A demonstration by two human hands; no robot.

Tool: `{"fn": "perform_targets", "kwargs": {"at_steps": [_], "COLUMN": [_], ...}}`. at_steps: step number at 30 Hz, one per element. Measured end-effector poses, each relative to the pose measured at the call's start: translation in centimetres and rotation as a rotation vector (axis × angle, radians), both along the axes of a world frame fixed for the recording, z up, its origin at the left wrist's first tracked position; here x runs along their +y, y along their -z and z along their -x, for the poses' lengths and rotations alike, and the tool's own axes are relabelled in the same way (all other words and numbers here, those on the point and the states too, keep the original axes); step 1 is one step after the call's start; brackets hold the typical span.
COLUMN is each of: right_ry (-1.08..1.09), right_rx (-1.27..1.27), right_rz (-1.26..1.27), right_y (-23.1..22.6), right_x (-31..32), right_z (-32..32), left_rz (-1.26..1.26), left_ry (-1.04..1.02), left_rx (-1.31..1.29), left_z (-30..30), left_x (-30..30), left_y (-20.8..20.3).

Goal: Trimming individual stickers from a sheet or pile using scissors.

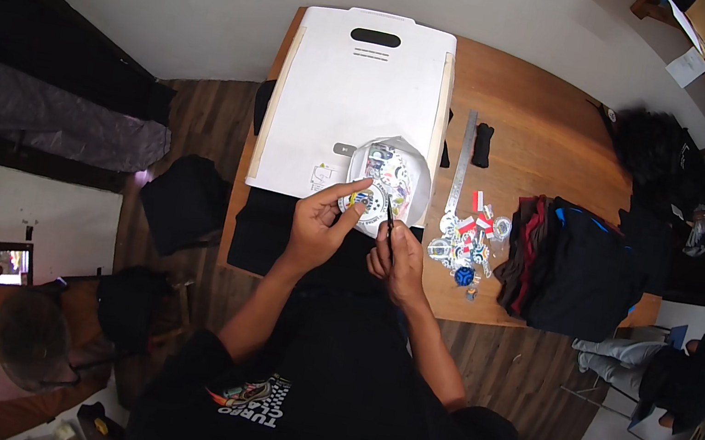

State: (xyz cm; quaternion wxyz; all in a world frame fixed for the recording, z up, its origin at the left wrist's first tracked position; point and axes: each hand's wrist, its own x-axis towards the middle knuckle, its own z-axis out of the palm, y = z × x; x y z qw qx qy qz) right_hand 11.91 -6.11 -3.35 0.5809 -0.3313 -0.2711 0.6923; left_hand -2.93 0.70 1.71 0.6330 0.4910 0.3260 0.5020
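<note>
Between the thumb and fingers of my left hand (321,224) is a round white sticker (366,203) with a printed ring design. My right hand (398,260) grips a slim dark tool (390,212), its tip at the sticker's right edge; its exact kind is too small to tell. Just beyond both hands, a whitish round container (419,185) with several colourful printed pieces (388,164) in it sits over the near right corner of a large white panel (354,99). The sticker partly covers the container's near side.
On the wooden table (540,102), a steel ruler (462,159) and a small black bundle (482,145) lie right of the panel. Loose cut pieces (465,244) are scattered nearer, beside folded dark clothes (587,269). Black cloth (275,235) lies below the panel. Another person (685,378) is at far right.
</note>
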Motion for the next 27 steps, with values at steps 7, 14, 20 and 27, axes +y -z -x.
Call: {"fn": "perform_targets", "kwargs": {"at_steps": [7, 14, 20, 27], "right_ry": [-0.006, 0.007, 0.004, -0.003], "right_rx": [-0.011, 0.003, 0.007, 0.004], "right_rz": [-0.003, 0.0, 0.009, 0.001], "right_y": [-0.14, -0.01, -0.23, 0.19], "right_x": [0.01, 0.02, -0.03, -0.2], "right_z": [0.01, -0.01, 0.0, -0.01], "left_rz": [0.001, 0.009, -0.013, -0.018], "left_ry": [0.002, -0.008, -0.009, -0.004], "left_rx": [0.003, 0.019, 0.026, 0.027], "left_z": [0.08, 0.13, 0.23, 0.29], "left_x": [-0.05, -0.06, -0.04, -0.06], "left_y": [0.22, 0.14, 0.49, 0.5]}}
